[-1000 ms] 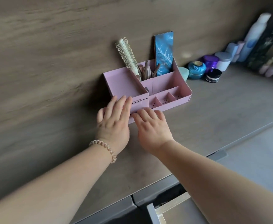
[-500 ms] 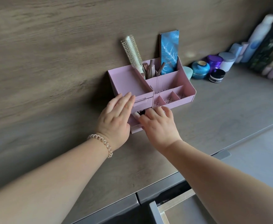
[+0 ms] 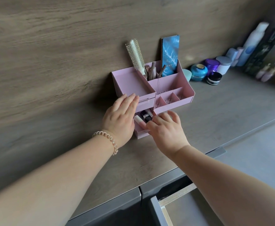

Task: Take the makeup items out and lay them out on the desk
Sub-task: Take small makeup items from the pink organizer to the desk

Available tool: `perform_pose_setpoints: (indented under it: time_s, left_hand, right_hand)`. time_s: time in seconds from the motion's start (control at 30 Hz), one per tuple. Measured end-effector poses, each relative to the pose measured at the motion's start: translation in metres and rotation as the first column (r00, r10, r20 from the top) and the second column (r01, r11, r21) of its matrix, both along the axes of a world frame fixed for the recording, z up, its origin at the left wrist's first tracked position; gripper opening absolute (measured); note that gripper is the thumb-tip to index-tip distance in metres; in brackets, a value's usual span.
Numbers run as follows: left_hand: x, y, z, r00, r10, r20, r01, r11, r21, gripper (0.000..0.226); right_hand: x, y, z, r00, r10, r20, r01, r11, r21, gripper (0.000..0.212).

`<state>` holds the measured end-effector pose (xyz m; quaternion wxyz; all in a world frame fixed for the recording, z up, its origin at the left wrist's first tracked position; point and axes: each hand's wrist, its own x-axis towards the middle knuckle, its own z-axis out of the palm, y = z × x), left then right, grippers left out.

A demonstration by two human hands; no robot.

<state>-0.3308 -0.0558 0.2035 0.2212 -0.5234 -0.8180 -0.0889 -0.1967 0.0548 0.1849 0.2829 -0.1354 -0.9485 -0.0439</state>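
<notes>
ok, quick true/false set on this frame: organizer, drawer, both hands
1. The pink organizer's small drawer is open, with tubes in it. True.
2. The left hand lies flat on the organizer's front, fingers straight. True.
3. The hairbrush lies flat in the drawer. False: it stands in a rear compartment of the organizer.
4. The blue jar sits to the left of the organizer. False: it sits to its right.
5. The right hand grips the hairbrush. False: it reaches into the drawer, fingertips at the tubes.
6. A spiral band is on the left wrist. True.
</notes>
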Motion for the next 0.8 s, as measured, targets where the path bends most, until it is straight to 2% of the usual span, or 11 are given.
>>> perform_pose_setpoints:
  time_s: [0.1, 0.17, 0.3, 0.33, 0.4, 0.43, 0.47, 0.53, 0.6, 0.7, 0.8]
  left_hand:
    - [0.001, 0.000, 0.000, 1.000, 0.006, 0.012, -0.006, 1.000, -0.017, 0.061]
    - [0.002, 0.000, -0.001, 1.000, -0.001, 0.026, 0.002, 1.000, -0.024, 0.063]
    - [0.009, -0.005, 0.003, 0.998, -0.006, 0.058, 0.004, 0.999, 0.042, 0.068]
    - [0.012, -0.007, 0.003, 0.998, -0.015, 0.053, 0.010, 0.996, 0.088, 0.062]
    - [0.019, -0.008, 0.003, 0.999, -0.025, 0.028, 0.021, 0.988, 0.154, 0.038]
    - [0.022, -0.008, 0.006, 0.999, -0.020, 0.031, 0.017, 0.993, 0.116, 0.025]
    - [0.024, -0.005, 0.010, 0.997, -0.004, 0.072, 0.004, 1.000, 0.004, 0.015]
    - [0.025, 0.008, 0.017, 0.978, 0.072, 0.195, -0.017, 0.963, -0.268, 0.017]
    - [0.025, 0.021, 0.022, 0.960, 0.152, 0.233, -0.035, 0.897, -0.441, 0.023]
    - [0.026, 0.035, 0.028, 0.951, 0.182, 0.251, -0.025, 0.852, -0.524, 0.018]
    - [0.028, 0.041, 0.032, 0.940, 0.184, 0.289, 0.003, 0.840, -0.543, 0.023]
  right_hand:
    - [0.008, 0.000, -0.007, 1.000, -0.005, -0.013, 0.006, 1.000, 0.012, 0.036]
    - [0.016, -0.003, -0.005, 1.000, 0.007, 0.019, -0.007, 1.000, -0.014, 0.007]
    - [0.012, -0.003, 0.016, 0.978, -0.210, 0.006, 0.207, 0.959, -0.192, 0.031]
    - [0.008, -0.001, 0.023, 0.963, -0.265, 0.053, 0.270, 0.941, -0.204, 0.029]
    - [-0.002, 0.003, 0.032, 0.909, -0.331, 0.255, 0.381, 0.907, -0.178, 0.026]
    - [-0.007, 0.004, 0.033, 0.874, -0.341, 0.347, 0.412, 0.898, -0.155, 0.028]
    - [-0.012, 0.006, 0.033, 0.844, -0.345, 0.410, 0.431, 0.892, -0.136, 0.029]
    - [-0.021, 0.006, 0.033, 0.797, -0.359, 0.486, 0.465, 0.878, -0.112, 0.030]
    - [-0.029, 0.005, 0.035, 0.760, -0.365, 0.538, 0.489, 0.866, -0.102, 0.031]
    - [-0.037, 0.003, 0.039, 0.709, -0.369, 0.601, 0.528, 0.843, -0.106, 0.032]
    - [-0.040, 0.001, 0.038, 0.713, -0.374, 0.594, 0.543, 0.829, -0.130, 0.032]
